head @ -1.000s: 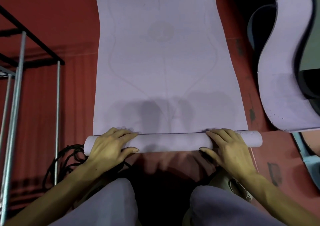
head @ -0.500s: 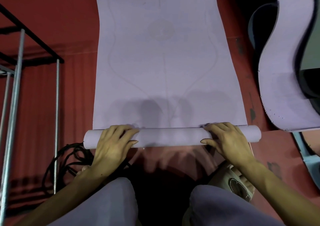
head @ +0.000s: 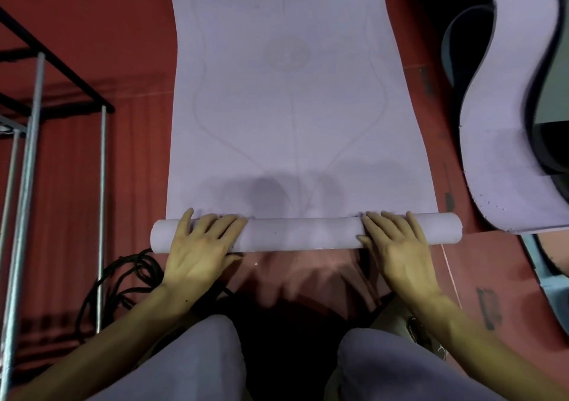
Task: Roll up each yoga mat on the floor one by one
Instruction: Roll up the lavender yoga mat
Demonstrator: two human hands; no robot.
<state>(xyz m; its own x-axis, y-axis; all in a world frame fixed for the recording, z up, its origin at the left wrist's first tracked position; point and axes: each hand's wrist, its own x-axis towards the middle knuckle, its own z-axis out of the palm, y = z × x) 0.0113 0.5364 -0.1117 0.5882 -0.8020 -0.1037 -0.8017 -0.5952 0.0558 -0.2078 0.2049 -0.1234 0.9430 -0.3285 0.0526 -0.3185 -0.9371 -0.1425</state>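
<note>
Nearest me, at the bottom of the frame, I see 2 knees in grey trousers (head: 191, 366). Both forearms reach up the frame. My left hand (head: 200, 246) lies palm-down on the rolled part (head: 303, 235) of the lilac yoga mat (head: 295, 108), fingers straight and spread, gripping nothing. My right hand (head: 397, 245) presses it likewise, fingers flat. The roll lies across the lower centre on the red floor (head: 86, 25); the flat length runs to the top edge. I read no writing, only faint lines. A second mat (head: 508, 142) curves at right.
</note>
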